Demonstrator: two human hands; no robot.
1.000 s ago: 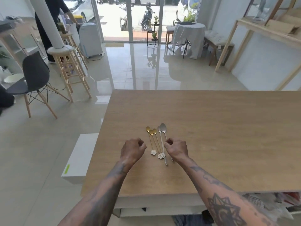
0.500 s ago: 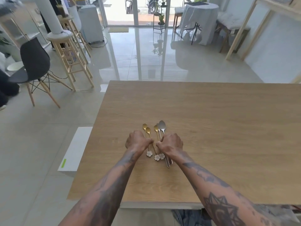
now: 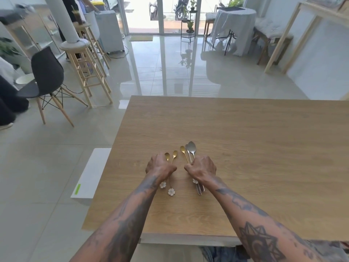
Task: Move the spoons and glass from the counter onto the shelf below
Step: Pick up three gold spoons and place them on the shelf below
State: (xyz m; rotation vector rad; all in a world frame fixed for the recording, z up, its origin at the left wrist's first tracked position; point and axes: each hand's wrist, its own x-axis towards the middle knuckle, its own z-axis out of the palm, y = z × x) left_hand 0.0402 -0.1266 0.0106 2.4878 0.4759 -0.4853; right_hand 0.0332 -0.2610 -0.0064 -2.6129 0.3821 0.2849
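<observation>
Two small gold spoons (image 3: 174, 154) with white flower ends lie under my left hand (image 3: 159, 166), whose fingers are closed over their handles on the wooden counter (image 3: 245, 148). My right hand (image 3: 202, 168) is closed over a third gold spoon (image 3: 182, 149) and two larger silver spoons (image 3: 191, 148); their bowls stick out beyond my knuckles and the handle ends show behind my wrist. The two bunches sit a hand's width apart. No glass and no lower shelf is in view.
A white box (image 3: 90, 174) stands on the floor by the counter's left edge. Further left are a black chair (image 3: 45, 76) and wooden stools (image 3: 85, 69). A person stands at the back left, and a covered round table (image 3: 234, 23) is at the back.
The spoons lay in one tight row between my hands. My hands closed over them and pulled them into two separate bunches, two gold ones left, the others right.
</observation>
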